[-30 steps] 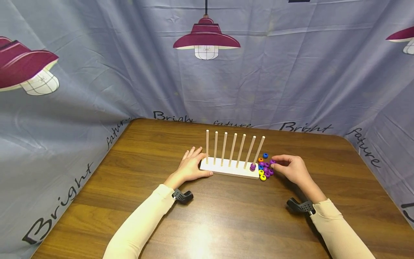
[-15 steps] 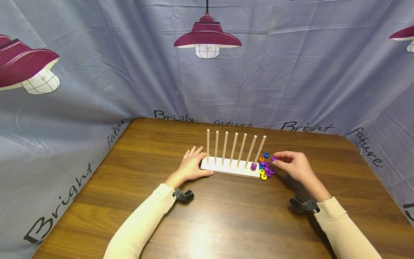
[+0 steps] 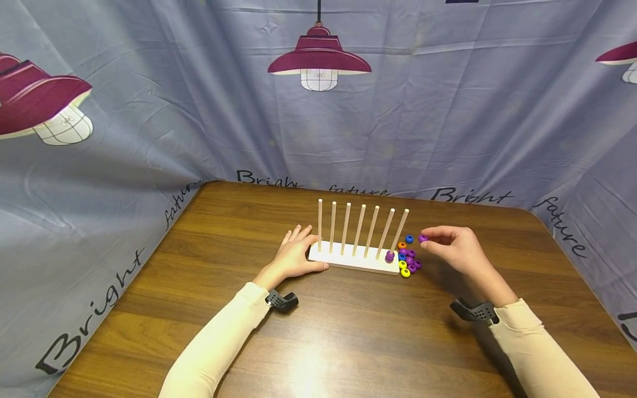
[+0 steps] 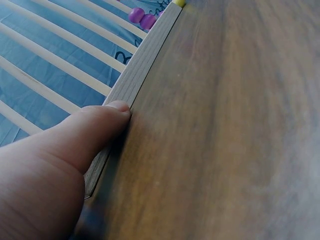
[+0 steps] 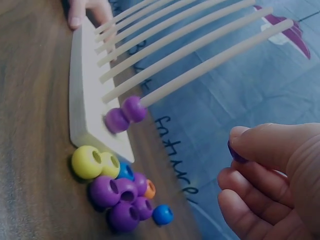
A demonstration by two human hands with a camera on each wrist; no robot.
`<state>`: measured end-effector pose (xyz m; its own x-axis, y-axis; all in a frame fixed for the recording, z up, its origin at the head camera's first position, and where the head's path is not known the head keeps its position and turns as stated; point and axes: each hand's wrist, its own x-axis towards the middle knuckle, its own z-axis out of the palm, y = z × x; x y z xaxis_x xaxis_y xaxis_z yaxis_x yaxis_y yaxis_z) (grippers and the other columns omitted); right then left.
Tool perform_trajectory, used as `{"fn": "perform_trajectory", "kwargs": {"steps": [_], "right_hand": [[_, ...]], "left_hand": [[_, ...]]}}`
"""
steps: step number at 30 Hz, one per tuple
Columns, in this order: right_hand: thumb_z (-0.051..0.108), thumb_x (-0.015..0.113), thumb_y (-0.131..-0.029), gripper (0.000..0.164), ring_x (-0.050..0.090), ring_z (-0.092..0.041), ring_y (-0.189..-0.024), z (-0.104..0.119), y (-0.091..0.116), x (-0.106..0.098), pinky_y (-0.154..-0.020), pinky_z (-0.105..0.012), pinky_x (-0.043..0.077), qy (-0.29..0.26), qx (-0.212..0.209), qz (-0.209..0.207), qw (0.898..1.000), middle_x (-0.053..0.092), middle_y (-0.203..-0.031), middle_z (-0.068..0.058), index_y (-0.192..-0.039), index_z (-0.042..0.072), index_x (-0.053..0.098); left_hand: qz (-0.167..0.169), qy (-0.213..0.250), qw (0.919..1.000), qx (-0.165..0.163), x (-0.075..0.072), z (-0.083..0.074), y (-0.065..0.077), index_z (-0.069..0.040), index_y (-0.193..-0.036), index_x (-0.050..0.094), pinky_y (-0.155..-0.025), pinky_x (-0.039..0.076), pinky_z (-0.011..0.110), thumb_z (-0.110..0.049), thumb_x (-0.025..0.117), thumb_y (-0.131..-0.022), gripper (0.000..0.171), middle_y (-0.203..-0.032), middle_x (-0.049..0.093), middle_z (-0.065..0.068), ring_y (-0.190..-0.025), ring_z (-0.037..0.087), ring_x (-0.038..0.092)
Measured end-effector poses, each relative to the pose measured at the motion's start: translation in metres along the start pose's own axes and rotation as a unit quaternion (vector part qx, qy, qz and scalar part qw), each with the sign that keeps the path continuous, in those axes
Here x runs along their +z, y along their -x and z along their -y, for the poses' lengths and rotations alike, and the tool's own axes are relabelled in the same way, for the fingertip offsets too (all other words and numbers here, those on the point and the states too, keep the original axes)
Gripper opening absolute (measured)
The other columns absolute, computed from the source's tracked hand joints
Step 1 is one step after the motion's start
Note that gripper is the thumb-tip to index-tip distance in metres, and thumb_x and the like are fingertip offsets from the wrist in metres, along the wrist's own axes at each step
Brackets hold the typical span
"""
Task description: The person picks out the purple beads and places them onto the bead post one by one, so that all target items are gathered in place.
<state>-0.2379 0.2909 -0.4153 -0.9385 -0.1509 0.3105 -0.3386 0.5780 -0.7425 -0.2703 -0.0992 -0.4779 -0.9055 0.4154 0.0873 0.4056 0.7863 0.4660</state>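
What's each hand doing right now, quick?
Left hand: holding one end of the white peg base, thumb along its near side.
Right hand: pinching a purple bead above the table.

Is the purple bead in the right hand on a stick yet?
No, it's off. The right hand pinches the purple bead, and the head view shows a gap between it and the nearest stick.

Head view: we're seeing smooth, matt wood pegs (image 3: pixel 359 229) and base (image 3: pixel 359 261), glossy beads (image 5: pixel 105 191) at its 3 o'clock, woodgrain tabletop (image 3: pixel 358 315) glaring at 6 o'clock, creased cloth backdrop (image 3: pixel 428 127) hanging at 12.
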Motion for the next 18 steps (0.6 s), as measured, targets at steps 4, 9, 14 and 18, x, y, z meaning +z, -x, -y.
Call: {"fn": "perform_trajectory", "kwargs": {"steps": [4,9,14,18], "right_hand": [[0.004,0.079,-0.085,0.022,0.065,0.01,-0.075,0.008,0.0,-0.004,-0.063,-0.011,0.055,-0.01,-0.003,-0.001,1.0,0.076,-0.086,0.017,-0.105,-0.006,0.076],[0.001,0.078,-0.086,0.022,0.066,0.012,-0.076,0.018,-0.004,-0.009,-0.064,-0.011,0.056,-0.023,-0.009,0.001,1.0,0.076,-0.085,0.018,-0.105,-0.009,0.075],[-0.001,0.076,-0.086,0.024,0.068,0.011,-0.076,0.031,-0.008,-0.013,-0.064,-0.012,0.056,-0.048,-0.01,0.014,0.999,0.07,-0.084,0.032,-0.106,-0.015,0.071],[0.0,0.076,-0.088,0.027,0.068,0.01,-0.076,0.039,-0.012,-0.017,-0.065,-0.012,0.056,-0.059,-0.002,0.021,0.998,0.07,-0.085,0.032,-0.108,-0.017,0.069]], "left_hand": [[0.001,0.002,1.0,0.001,0.001,-0.001,0.0,-0.017,-0.142,0.059,-0.129,0.012,0.058,-0.056,0.078,-0.079,0.076,-0.164,0.036,0.018,-0.157,0.043,0.021],[0.001,0.002,1.0,0.002,0.001,0.0,0.0,-0.018,-0.141,0.059,-0.129,0.012,0.058,-0.056,0.078,-0.079,0.076,-0.164,0.036,0.017,-0.157,0.043,0.021],[0.0,0.005,1.0,0.0,0.001,0.001,0.0,-0.017,-0.142,0.059,-0.129,0.011,0.058,-0.056,0.078,-0.079,0.077,-0.165,0.035,0.017,-0.157,0.042,0.02],[0.001,0.006,1.0,-0.001,0.001,0.001,0.0,-0.017,-0.142,0.059,-0.129,0.011,0.058,-0.056,0.078,-0.079,0.076,-0.165,0.035,0.017,-0.157,0.042,0.02]]}}
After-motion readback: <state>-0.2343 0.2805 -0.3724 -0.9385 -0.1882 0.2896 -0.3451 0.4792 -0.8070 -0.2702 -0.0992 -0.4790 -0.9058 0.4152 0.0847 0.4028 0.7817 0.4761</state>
